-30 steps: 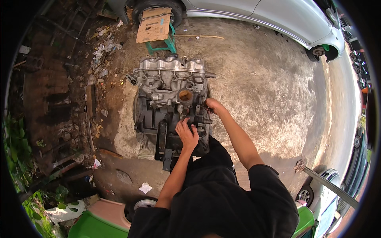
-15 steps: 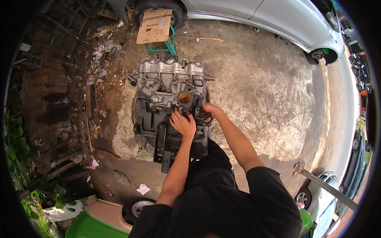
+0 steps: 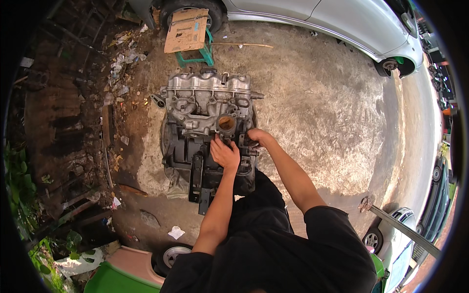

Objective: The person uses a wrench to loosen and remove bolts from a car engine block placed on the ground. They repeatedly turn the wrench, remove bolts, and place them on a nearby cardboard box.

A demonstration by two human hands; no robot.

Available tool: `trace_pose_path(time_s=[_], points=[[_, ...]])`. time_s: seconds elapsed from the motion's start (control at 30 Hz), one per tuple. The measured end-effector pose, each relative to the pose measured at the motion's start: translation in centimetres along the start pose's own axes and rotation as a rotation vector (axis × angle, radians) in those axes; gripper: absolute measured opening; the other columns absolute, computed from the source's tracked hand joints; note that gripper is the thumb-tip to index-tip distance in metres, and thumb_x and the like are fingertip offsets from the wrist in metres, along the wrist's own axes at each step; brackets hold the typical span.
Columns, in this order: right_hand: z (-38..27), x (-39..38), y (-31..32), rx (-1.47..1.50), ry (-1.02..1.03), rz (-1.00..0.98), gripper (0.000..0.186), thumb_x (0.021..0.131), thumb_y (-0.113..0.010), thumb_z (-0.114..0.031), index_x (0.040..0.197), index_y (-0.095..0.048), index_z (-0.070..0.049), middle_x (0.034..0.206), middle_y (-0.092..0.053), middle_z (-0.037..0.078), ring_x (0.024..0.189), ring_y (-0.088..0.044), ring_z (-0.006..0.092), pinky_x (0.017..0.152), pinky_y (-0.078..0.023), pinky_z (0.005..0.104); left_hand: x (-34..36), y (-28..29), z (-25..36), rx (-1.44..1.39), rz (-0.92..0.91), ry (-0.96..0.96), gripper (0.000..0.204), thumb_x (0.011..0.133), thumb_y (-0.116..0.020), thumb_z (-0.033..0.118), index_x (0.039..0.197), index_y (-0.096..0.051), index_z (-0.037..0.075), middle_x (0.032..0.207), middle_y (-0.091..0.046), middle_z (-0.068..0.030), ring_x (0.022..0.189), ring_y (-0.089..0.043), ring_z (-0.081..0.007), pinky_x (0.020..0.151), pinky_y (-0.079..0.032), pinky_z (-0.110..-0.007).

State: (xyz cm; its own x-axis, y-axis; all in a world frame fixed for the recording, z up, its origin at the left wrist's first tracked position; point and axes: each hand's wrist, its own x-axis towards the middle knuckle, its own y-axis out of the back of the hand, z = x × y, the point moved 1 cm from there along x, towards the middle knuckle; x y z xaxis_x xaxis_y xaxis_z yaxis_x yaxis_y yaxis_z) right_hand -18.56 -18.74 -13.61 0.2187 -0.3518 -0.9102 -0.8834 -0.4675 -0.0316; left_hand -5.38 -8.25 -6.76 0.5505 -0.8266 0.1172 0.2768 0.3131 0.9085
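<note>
A bare car engine (image 3: 183, 146) stands upright before me, with a silvery valve cover (image 3: 207, 82) at its far end. On its near side is a grey intake manifold (image 3: 198, 121) with a round, rust-brown opening (image 3: 225, 123). My left hand (image 3: 225, 154) is at the engine just below that opening, fingers bent in under the flange and thumb apart from them. What its fingertips grip is hidden. My right hand (image 3: 259, 137) is curled at the block's right side, its fingertips out of sight against dark parts. A dark metal bracket (image 3: 196, 178) sticks out left of my left forearm.
Beyond the engine, cardboard (image 3: 186, 31) with small tools lies on a green stool (image 3: 209, 51). A silver car (image 3: 293, 14) stands at the far side. Litter and boards (image 3: 107, 124) lie left on the stained concrete floor (image 3: 322, 122). A metal pole (image 3: 405, 232) is at right.
The view has shifted slightly. My left hand stays below the round opening; my right hand stays at the block's right side, its fingers a little differently curled.
</note>
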Motion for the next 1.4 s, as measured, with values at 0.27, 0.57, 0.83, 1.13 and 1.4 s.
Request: trace_pose_path(time_s=[0.27,0.57,0.83,1.13,1.4], points=[[-0.4,2.1,0.4,-0.788,0.251,-0.039,0.024,0.09,-0.053,-0.004,0.079,-0.067,0.011,0.079,-0.062,0.033,0.072,-0.069,0.0412,0.06,-0.051,0.0553,0.0,-0.1,-0.3,-0.053,-0.039,0.015,0.07,0.085,-0.079,0.024,0.143,-0.045,0.003,0.129,-0.052,-0.0273,0.119,-0.056,-0.0468,0.091,-0.054,-0.054],[2.3,-2.1,-2.2,-0.533,0.317,0.336,0.033,0.096,-0.056,-0.021,0.088,-0.072,0.007,0.091,-0.069,0.035,0.092,-0.07,0.0497,0.08,-0.057,0.0541,-0.7,-0.2,-0.7,0.003,-0.036,0.031,0.071,0.084,-0.081,0.028,0.142,-0.046,0.004,0.136,-0.051,-0.0265,0.125,-0.055,-0.0458,0.091,-0.056,-0.052],[5.0,-4.4,-2.8,-0.158,0.137,0.379,0.057,0.11,-0.039,-0.047,0.125,-0.067,0.001,0.103,-0.072,0.031,0.09,-0.071,0.0456,0.079,-0.056,0.0518,-0.1,-0.5,-0.2,-0.013,-0.028,0.022,0.071,0.084,-0.082,0.024,0.143,-0.046,0.006,0.136,-0.05,-0.0244,0.125,-0.056,-0.0443,0.087,-0.058,-0.052],[5.1,-4.2,-3.8,-0.236,0.29,0.464,0.065,0.109,-0.039,-0.051,0.138,-0.057,0.004,0.131,-0.063,0.032,0.125,-0.058,0.0482,0.107,-0.046,0.0538,-0.2,0.1,-0.2,0.0,-0.042,0.001,0.071,0.086,-0.08,0.022,0.145,-0.045,0.005,0.132,-0.051,-0.0258,0.122,-0.057,-0.0442,0.086,-0.058,-0.052],[6.0,-2.8,-3.7,0.023,0.213,0.337,0.072,0.109,-0.043,-0.053,0.158,-0.038,0.0,0.156,-0.048,0.025,0.144,-0.047,0.038,0.117,-0.038,0.0435,0.1,0.6,-0.1,-0.08,-0.115,0.031,0.069,0.088,-0.079,0.023,0.145,-0.044,0.005,0.134,-0.05,-0.0262,0.124,-0.056,-0.0447,0.084,-0.058,-0.052]])
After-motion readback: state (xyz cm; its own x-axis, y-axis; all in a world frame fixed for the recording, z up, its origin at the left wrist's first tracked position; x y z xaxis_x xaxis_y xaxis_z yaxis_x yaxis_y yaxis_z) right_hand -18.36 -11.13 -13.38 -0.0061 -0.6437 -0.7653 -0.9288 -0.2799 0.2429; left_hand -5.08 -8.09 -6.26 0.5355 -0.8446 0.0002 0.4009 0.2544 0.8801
